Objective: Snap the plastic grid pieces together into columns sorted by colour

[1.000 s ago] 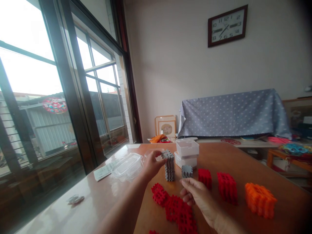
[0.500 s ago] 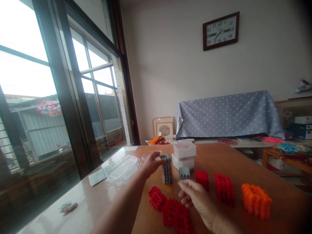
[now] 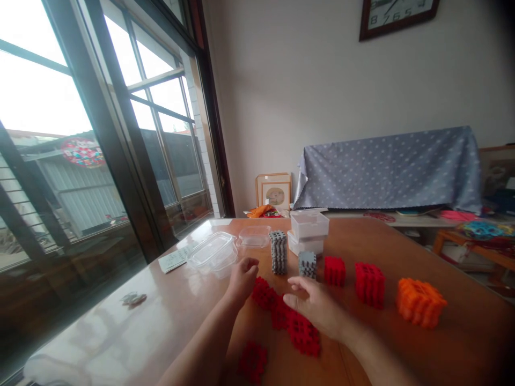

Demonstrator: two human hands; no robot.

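Note:
My left hand (image 3: 243, 280) hovers over the table left of the red pieces, its fingers curled together and nothing visible in them. Near the middle, my right hand (image 3: 309, 305) is open, thumb apart from the fingers, over loose red interlocking plastic pieces (image 3: 304, 333) that it partly covers. Another red piece (image 3: 252, 362) lies closer to me. Beyond the hands stand a tall grey stack of interlocking pieces (image 3: 278, 252) and a shorter grey stack (image 3: 307, 264). To their right are a small red stack (image 3: 335, 272), a larger red stack (image 3: 369, 285) and an orange stack (image 3: 420, 302).
White plastic boxes (image 3: 309, 225) are piled behind the grey stacks. Clear plastic containers (image 3: 213, 252) sit at the back left, beside a paper sheet (image 3: 173, 260). A small clear crumpled item (image 3: 134, 299) lies on the left of the brown table (image 3: 402, 246). Windows line the left side.
My left hand has left the top of the tall grey stack and come back toward me. My right hand's fingers have spread. The view has tilted down, showing another red piece in front.

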